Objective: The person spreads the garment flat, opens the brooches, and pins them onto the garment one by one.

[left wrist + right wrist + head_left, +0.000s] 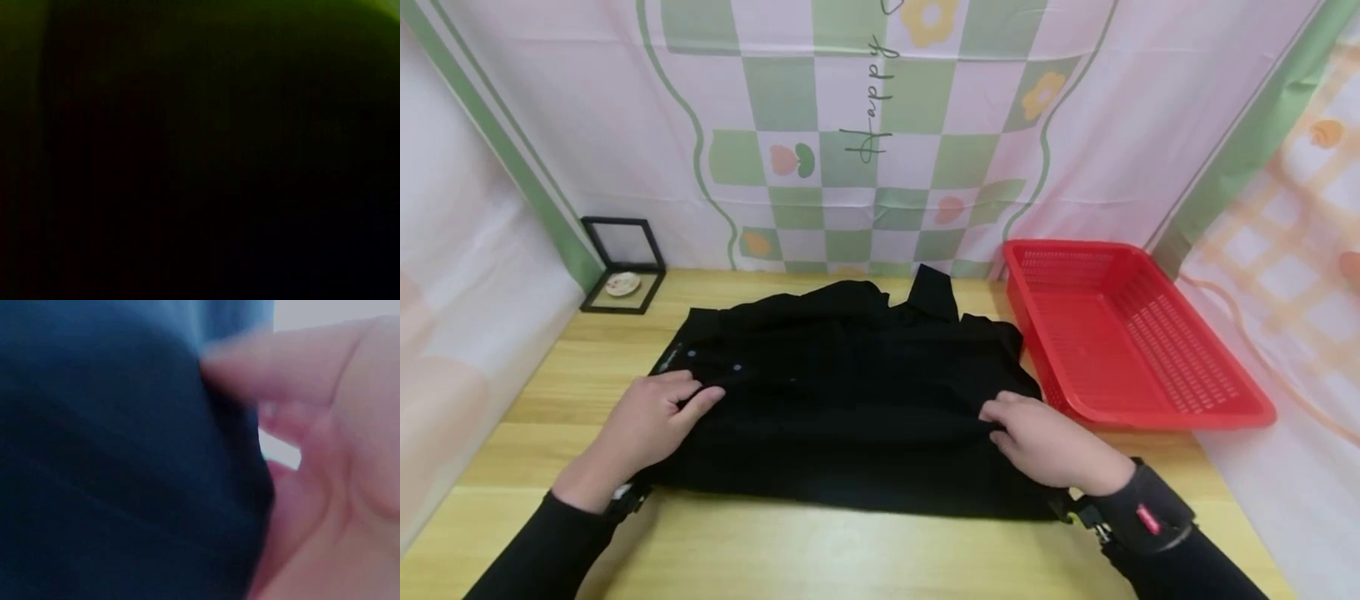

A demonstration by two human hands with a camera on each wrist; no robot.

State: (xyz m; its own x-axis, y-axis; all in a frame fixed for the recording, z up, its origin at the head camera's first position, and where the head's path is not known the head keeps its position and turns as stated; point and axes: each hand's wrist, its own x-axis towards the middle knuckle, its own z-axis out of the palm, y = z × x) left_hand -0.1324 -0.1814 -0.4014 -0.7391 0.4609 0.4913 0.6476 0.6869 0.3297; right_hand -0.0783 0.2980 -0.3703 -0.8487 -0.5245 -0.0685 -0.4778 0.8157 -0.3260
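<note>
A black shirt [850, 400] lies spread across the table, its near part lifted into a fold between the two hands. Two small buttons [737, 367] show near its left end, and a pointed flap like a collar [933, 293] sticks up at the far edge. My left hand [651, 421] pinches the cloth at the left side, thumb on top. On the right side, my right hand [1048, 437] grips the cloth between thumb and fingers; the right wrist view shows the dark fabric [125, 462] hanging from that pinch. Darkness fills the left wrist view, hiding the left fingertips.
A red plastic basket [1093, 308] stands at the right, close beside the shirt. At the back left is a small black frame [613, 310] holding a round pale piece. Patterned curtains [850, 100] hang behind and on both sides of the wooden table [760, 550].
</note>
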